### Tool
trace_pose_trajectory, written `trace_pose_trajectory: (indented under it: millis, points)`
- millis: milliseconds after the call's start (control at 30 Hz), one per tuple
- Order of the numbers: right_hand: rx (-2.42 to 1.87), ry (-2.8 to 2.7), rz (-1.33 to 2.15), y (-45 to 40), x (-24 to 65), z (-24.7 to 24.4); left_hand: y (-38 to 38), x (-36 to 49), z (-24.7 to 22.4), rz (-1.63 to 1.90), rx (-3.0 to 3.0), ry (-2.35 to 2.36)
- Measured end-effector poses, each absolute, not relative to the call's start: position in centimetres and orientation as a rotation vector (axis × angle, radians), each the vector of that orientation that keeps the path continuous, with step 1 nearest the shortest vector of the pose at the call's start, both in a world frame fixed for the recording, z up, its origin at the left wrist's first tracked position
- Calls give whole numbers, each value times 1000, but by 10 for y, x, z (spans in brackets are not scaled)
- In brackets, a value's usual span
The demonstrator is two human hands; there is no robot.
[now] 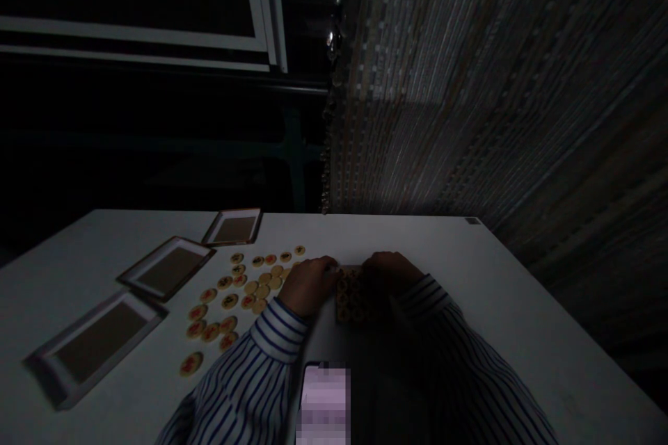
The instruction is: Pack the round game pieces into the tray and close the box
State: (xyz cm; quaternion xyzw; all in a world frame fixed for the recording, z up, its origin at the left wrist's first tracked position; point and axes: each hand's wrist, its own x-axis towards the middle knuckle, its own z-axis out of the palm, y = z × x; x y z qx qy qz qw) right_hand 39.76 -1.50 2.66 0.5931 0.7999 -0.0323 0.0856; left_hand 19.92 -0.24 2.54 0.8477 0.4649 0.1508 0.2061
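A small square box [343,320] lies on the table in front of me, filled with rows of round Chinese chess pieces [355,299]. My left hand [309,285] is at the box's far left corner, its fingers bent against the edge. Across from it, my right hand [394,270] curls over the far right side, deep in shadow; its fingertips are hard to see. Many loose Chinese chess pieces [229,301] are spread left of my left hand. Some show red or black characters, while others look plain on top.
Three shallow rectangular trays or lids [165,268] lie in a slanting row at the left of the white table [501,334]. A phone [323,403] with a blurred screen is near my body. A string curtain [417,83] hangs beyond the far right edge. The room is dim.
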Motion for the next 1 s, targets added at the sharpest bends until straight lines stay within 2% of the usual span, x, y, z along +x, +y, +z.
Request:
trace_pose_trajectory:
  millis: [600, 1000]
  points:
    - [1794, 2405, -140, -16, 401, 28, -5, 200, 30, 382, 2314, 1335]
    - [2052, 2597, 77, -23, 412, 48, -5, 200, 35, 384, 2302, 1355]
